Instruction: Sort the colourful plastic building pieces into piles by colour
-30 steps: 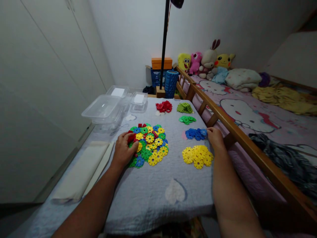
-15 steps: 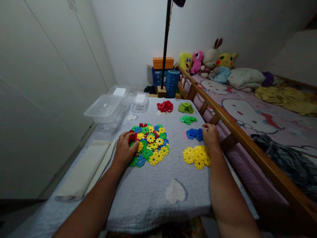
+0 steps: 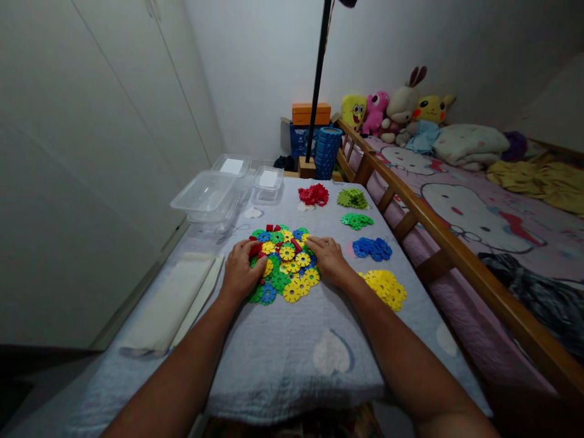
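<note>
A mixed pile of plastic flower discs (image 3: 285, 263), yellow, green, blue and red, lies in the middle of the grey-blue cloth (image 3: 292, 340). My left hand (image 3: 243, 272) rests on the pile's left edge, fingers curled down onto the discs. My right hand (image 3: 327, 258) lies on the pile's right edge, fingers stretched flat over it. Sorted heaps lie to the right: yellow discs (image 3: 385, 288), blue discs (image 3: 373, 248), green discs (image 3: 356, 220), light green discs (image 3: 352, 198) and red discs (image 3: 313, 194).
Clear plastic tubs (image 3: 207, 196) and lids (image 3: 267, 180) stand at the back left. A folded pale cloth (image 3: 171, 304) lies at the left. A wooden bed rail (image 3: 438, 243) runs along the right. A black pole (image 3: 318, 85) rises behind the table.
My right hand has moved left from the blue heap to the right edge of the mixed pile. My left hand has stayed on the pile. The view has shifted slightly.
</note>
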`<state>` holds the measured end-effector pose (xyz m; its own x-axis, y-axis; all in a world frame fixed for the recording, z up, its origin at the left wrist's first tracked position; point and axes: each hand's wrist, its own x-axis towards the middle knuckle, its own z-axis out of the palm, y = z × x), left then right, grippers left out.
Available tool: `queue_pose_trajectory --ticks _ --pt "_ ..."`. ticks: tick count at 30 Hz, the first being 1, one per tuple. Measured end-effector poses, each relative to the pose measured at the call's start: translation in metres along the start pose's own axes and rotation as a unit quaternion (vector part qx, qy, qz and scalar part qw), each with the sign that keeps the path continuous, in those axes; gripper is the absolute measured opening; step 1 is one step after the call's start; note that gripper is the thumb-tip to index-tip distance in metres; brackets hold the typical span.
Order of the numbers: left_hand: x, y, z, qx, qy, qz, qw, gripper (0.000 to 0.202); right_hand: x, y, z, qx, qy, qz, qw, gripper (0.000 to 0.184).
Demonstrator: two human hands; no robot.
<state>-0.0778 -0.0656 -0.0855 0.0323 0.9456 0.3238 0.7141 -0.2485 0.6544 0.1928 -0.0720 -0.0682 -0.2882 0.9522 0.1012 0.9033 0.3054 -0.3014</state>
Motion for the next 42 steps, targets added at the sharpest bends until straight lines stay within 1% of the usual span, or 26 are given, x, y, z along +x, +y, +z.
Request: queue_pose_trajectory --ticks 4,10,13,15,18,21,22,23,26,28,29,31,33,36,39,42 --pt "0.000 0.001 0.000 0.000 -0.006 0.001 1.000 0.041 0.003 0.003 0.001 -0.020 -0.018 -0.009 1.000 0.049" --pt "0.000 -0.001 0.002 -0.003 -0.003 0.005 1.000 0.042 0.004 0.004 -0.002 -0.035 -0.016 -0.020 0.999 0.044" --pt "0.000 -0.003 0.003 0.001 -0.002 0.005 1.000 0.042 0.004 0.003 -0.003 -0.028 -0.002 -0.021 0.999 0.042" --pt "0.000 -0.004 0.003 0.003 0.000 0.005 1.000 0.041 0.005 0.004 -0.005 -0.022 0.015 -0.009 1.000 0.039" --pt "0.000 -0.005 0.003 0.002 -0.001 0.009 1.000 0.042 0.008 0.012 -0.015 0.016 0.026 0.007 0.999 0.027" --pt "0.000 -0.005 0.003 0.003 -0.001 0.013 1.000 0.042 0.015 0.039 -0.034 0.104 0.033 0.023 0.994 0.014" --pt "0.000 -0.005 0.004 0.004 0.001 0.013 1.000 0.042 0.018 0.053 -0.042 0.134 0.048 0.039 0.989 0.011" --pt "0.000 -0.005 0.004 0.005 0.003 0.013 1.000 0.042 0.022 0.068 -0.050 0.156 0.079 0.059 0.983 0.009" --pt "0.000 -0.006 0.004 0.009 0.009 0.013 1.000 0.042 0.031 0.118 -0.070 0.202 0.189 0.152 0.949 0.008" --pt "0.000 -0.006 0.004 0.013 0.012 0.014 1.000 0.042 0.034 0.150 -0.078 0.208 0.238 0.223 0.922 0.008" --pt "0.000 -0.007 0.004 0.015 0.012 0.014 1.000 0.043 0.035 0.163 -0.080 0.206 0.254 0.257 0.909 0.010" --pt "0.001 -0.008 0.003 0.020 0.014 0.014 1.000 0.042 0.035 0.184 -0.082 0.193 0.261 0.316 0.892 0.011" --pt "0.001 -0.008 0.002 0.026 0.018 0.012 0.999 0.042 0.035 0.197 -0.079 0.175 0.252 0.358 0.882 0.013" --pt "0.001 -0.008 0.001 0.032 0.022 0.007 0.999 0.042 0.034 0.208 -0.073 0.154 0.238 0.392 0.875 0.016" --pt "0.001 -0.007 0.000 0.034 0.019 0.004 0.999 0.043 0.033 0.213 -0.065 0.132 0.214 0.410 0.877 0.014" --pt "0.000 -0.006 0.000 0.033 0.019 0.007 0.999 0.042 0.030 0.215 -0.060 0.116 0.202 0.406 0.884 0.011"
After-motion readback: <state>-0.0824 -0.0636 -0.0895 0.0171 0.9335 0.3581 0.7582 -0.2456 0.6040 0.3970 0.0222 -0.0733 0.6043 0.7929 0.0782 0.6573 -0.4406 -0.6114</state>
